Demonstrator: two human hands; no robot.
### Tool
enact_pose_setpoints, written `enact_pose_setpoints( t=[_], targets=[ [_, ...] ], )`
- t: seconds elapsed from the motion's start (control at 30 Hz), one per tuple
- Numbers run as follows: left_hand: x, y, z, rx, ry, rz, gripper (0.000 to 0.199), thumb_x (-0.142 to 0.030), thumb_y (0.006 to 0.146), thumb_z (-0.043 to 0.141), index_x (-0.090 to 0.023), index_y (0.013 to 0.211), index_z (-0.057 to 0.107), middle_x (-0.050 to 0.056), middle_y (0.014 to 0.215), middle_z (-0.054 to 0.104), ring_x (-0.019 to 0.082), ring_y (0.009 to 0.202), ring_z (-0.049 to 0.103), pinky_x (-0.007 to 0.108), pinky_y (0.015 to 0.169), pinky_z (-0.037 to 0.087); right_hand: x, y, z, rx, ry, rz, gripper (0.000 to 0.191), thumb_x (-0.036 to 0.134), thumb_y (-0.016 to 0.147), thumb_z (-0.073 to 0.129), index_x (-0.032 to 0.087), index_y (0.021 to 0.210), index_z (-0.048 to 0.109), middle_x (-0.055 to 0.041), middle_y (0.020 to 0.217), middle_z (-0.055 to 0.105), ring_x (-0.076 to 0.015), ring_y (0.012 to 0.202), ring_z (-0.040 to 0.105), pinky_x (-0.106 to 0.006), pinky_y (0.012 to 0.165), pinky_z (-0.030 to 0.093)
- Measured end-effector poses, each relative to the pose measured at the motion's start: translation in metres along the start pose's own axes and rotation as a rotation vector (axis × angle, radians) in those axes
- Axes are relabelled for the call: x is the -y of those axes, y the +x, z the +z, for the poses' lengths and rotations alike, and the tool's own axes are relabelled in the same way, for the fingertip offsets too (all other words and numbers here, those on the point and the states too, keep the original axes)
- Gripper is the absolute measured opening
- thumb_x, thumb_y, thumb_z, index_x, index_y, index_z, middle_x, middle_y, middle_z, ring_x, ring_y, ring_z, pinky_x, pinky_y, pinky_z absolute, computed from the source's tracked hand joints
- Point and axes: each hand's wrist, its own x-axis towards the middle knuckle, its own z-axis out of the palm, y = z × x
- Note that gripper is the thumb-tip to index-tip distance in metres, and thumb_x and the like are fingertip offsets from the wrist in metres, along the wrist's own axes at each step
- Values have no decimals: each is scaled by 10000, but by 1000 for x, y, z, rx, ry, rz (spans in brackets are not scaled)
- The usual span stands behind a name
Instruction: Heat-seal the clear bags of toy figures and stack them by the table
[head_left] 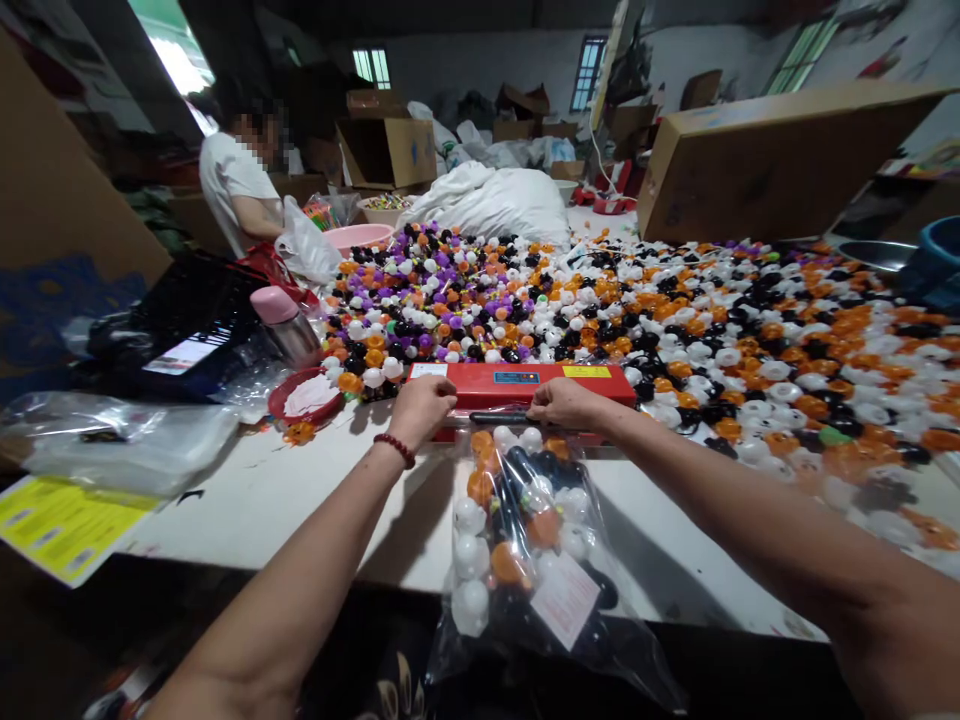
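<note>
A clear plastic bag packed with small white, orange and black figures hangs over the front edge of the table. A white paper slip shows inside it. The bag's mouth lies along the front of a red bag sealer, by a dark bar. My left hand, with a beaded bracelet at the wrist, is closed in a pinch on the left corner of the mouth. At the right corner, my right hand pinches the film with bent fingers.
Loose figures are heaped across the table behind the sealer. To the left are a red bowl of paper slips, a pink-lidded flask and flat plastic bags. A person stands at the back left; a large carton is at right.
</note>
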Motion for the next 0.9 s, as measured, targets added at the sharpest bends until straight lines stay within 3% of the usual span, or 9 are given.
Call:
enact_pose_setpoints(
  t=[0.1,0.2,0.4,0.5,0.57,0.7,0.9],
  targets=[
    [-12,22,8,242,136,97,56,-164,678,734,-198,704,769,69,804,726,229,782,624,290,698,384,4,-1,2,29,-7,14,225,175,726,666,166,503,635,-25,485,601,-110,379,447,-228,411,282],
    [-22,33,18,411,234,151,79,-154,680,722,-209,654,772,61,705,709,200,662,589,279,625,342,9,-3,0,22,-14,13,234,114,720,654,164,493,625,-16,471,590,-98,378,438,-221,422,283],
    [-30,44,31,537,247,191,140,-97,609,707,-206,524,725,28,533,628,151,530,509,259,573,315,14,-3,-2,6,-60,13,229,121,700,685,166,483,627,-8,461,578,-100,382,447,-220,421,280],
    [-33,49,37,609,181,155,60,-175,649,717,-195,620,765,27,508,609,142,469,490,258,540,325,14,-2,-1,10,-65,31,236,129,715,693,164,492,626,-4,450,565,-97,376,437,-221,421,270],
    [-36,50,41,666,267,185,97,-192,696,680,-193,685,777,25,519,612,143,478,506,250,539,343,12,-2,0,21,-65,35,238,128,740,687,161,513,623,4,450,562,-93,381,437,-218,431,284],
    [-45,48,45,655,474,284,90,-153,688,662,-178,648,738,46,624,661,168,604,570,244,585,368,4,2,3,41,-133,12,184,166,807,669,157,624,651,6,529,612,-110,465,518,-202,456,334],
    [-48,38,45,531,647,325,254,-195,836,507,-119,925,732,171,928,705,262,852,636,297,659,394,-1,2,5,19,-176,-10,136,187,826,677,144,699,660,10,571,625,-101,530,551,-171,466,340]
  ],
)
